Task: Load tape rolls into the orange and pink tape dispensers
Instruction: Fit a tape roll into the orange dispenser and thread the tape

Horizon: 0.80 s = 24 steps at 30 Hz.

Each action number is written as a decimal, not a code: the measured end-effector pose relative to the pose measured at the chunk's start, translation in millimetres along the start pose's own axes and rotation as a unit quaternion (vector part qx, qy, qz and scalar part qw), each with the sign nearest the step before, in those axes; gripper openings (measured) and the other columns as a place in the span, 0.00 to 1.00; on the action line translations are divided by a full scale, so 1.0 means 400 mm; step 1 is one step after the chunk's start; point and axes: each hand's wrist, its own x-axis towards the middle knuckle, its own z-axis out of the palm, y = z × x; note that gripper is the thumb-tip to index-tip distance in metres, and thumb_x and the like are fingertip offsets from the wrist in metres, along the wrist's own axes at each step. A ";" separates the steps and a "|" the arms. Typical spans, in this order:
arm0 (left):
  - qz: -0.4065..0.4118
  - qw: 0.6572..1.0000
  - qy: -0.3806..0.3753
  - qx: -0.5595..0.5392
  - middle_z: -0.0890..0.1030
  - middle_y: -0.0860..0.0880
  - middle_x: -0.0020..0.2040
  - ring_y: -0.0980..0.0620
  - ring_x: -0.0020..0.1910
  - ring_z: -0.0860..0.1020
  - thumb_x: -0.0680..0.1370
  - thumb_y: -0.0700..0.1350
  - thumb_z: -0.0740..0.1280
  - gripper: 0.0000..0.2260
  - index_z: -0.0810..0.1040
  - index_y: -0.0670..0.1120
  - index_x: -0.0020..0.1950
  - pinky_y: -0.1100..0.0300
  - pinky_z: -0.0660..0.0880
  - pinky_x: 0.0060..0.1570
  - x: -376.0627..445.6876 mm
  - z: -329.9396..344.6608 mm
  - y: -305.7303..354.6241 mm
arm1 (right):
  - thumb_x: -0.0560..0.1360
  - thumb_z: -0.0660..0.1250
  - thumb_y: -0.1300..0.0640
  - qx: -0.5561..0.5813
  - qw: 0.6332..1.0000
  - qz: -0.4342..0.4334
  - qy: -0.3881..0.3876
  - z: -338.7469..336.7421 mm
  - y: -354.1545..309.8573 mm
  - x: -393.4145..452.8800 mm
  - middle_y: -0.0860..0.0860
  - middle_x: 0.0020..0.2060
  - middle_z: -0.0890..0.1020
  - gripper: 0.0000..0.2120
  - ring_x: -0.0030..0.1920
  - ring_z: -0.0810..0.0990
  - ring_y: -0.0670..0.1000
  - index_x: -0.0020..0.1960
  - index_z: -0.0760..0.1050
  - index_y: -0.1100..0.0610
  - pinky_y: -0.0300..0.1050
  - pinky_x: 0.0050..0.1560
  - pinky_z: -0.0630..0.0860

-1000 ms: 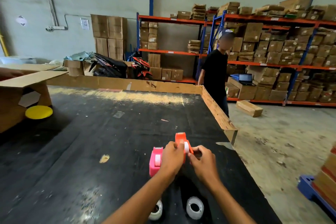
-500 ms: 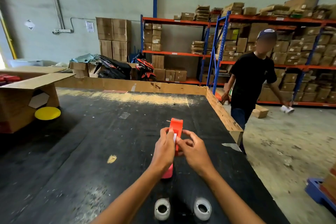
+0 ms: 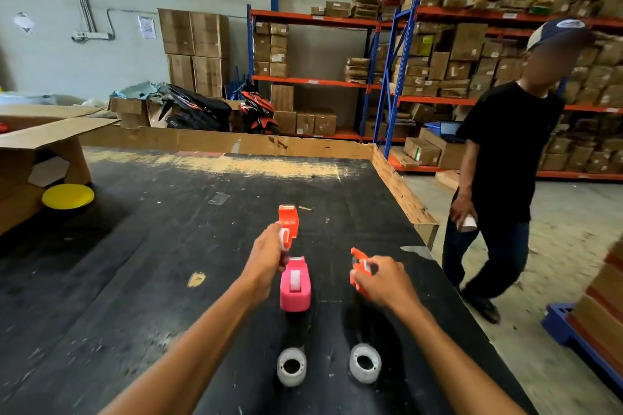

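Observation:
My left hand (image 3: 266,258) grips the main body of the orange tape dispenser (image 3: 288,224), held upright above the black table (image 3: 135,246). In my right hand (image 3: 384,280) is a separate orange piece of the dispenser (image 3: 359,267), pulled away to the right. The pink tape dispenser (image 3: 295,285) stands on the table between my hands, with a strip of white tape showing on its top. Two clear tape rolls lie flat near the front edge: one roll (image 3: 292,366) on the left and another roll (image 3: 365,363) on the right.
A person in a black shirt (image 3: 505,158) stands close to the table's right side. A wooden rim (image 3: 401,189) borders the table's far and right edges. An open cardboard box (image 3: 30,158) and a yellow disc (image 3: 67,196) sit at the left. Warehouse shelves line the back.
The orange dispenser, held together in both hands before, has come apart: my right hand has drawn one orange piece to the right. The person has walked nearer along the table's right side.

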 end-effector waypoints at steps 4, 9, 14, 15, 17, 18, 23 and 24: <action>-0.060 0.994 -0.037 -0.087 0.68 0.49 0.28 0.52 0.27 0.66 0.77 0.47 0.57 0.10 0.72 0.46 0.38 0.59 0.59 0.28 -0.031 0.038 -0.010 | 0.72 0.65 0.44 -0.146 0.989 -0.003 -0.021 0.067 0.029 0.004 0.57 0.55 0.82 0.18 0.56 0.79 0.61 0.56 0.78 0.54 0.49 0.51 0.75; -0.087 0.990 -0.049 -0.103 0.70 0.48 0.30 0.52 0.28 0.69 0.77 0.49 0.58 0.10 0.71 0.46 0.38 0.60 0.62 0.28 -0.042 0.045 -0.024 | 0.72 0.65 0.43 -0.045 0.996 -0.061 0.038 0.034 -0.004 0.000 0.54 0.44 0.84 0.15 0.47 0.82 0.55 0.47 0.81 0.54 0.50 0.48 0.79; -0.075 0.987 -0.078 -0.116 0.74 0.50 0.30 0.54 0.27 0.72 0.77 0.46 0.59 0.11 0.74 0.48 0.36 0.63 0.67 0.26 -0.067 0.079 -0.027 | 0.70 0.73 0.49 0.150 0.963 -0.207 -0.089 -0.031 -0.095 -0.073 0.54 0.45 0.84 0.14 0.42 0.81 0.47 0.55 0.80 0.48 0.36 0.44 0.77; -0.074 0.984 -0.096 -0.132 0.77 0.50 0.30 0.55 0.26 0.74 0.77 0.45 0.59 0.12 0.77 0.47 0.37 0.64 0.70 0.25 -0.076 0.091 -0.025 | 0.70 0.73 0.50 0.135 0.959 -0.229 -0.093 -0.033 -0.098 -0.088 0.53 0.47 0.84 0.16 0.44 0.81 0.48 0.57 0.79 0.47 0.37 0.47 0.77; -0.078 0.975 -0.135 -0.159 0.83 0.48 0.32 0.55 0.29 0.81 0.78 0.44 0.59 0.13 0.81 0.44 0.40 0.65 0.77 0.29 -0.094 0.113 -0.023 | 0.71 0.73 0.53 0.130 0.955 -0.255 -0.079 -0.033 -0.096 -0.105 0.50 0.50 0.84 0.17 0.48 0.81 0.45 0.60 0.78 0.50 0.35 0.50 0.76; -0.080 0.973 -0.143 -0.164 0.84 0.47 0.33 0.54 0.31 0.82 0.78 0.44 0.59 0.14 0.81 0.43 0.41 0.64 0.78 0.31 -0.099 0.119 -0.025 | 0.71 0.73 0.54 0.134 0.954 -0.261 -0.067 -0.035 -0.092 -0.111 0.50 0.50 0.84 0.16 0.49 0.81 0.45 0.59 0.79 0.52 0.33 0.50 0.75; -0.069 0.985 -0.107 -0.118 0.76 0.48 0.33 0.53 0.31 0.73 0.80 0.49 0.58 0.12 0.76 0.45 0.42 0.61 0.66 0.30 -0.098 0.120 -0.037 | 0.71 0.73 0.53 0.140 0.968 -0.201 -0.051 -0.091 -0.043 -0.144 0.53 0.41 0.84 0.09 0.40 0.81 0.48 0.50 0.81 0.54 0.45 0.44 0.77; -0.071 0.986 -0.103 -0.108 0.75 0.48 0.33 0.53 0.31 0.72 0.80 0.49 0.59 0.11 0.75 0.46 0.42 0.61 0.64 0.29 -0.095 0.116 -0.042 | 0.70 0.73 0.51 0.073 0.979 -0.179 -0.060 -0.109 -0.021 -0.149 0.53 0.41 0.84 0.09 0.40 0.80 0.48 0.48 0.81 0.54 0.45 0.42 0.76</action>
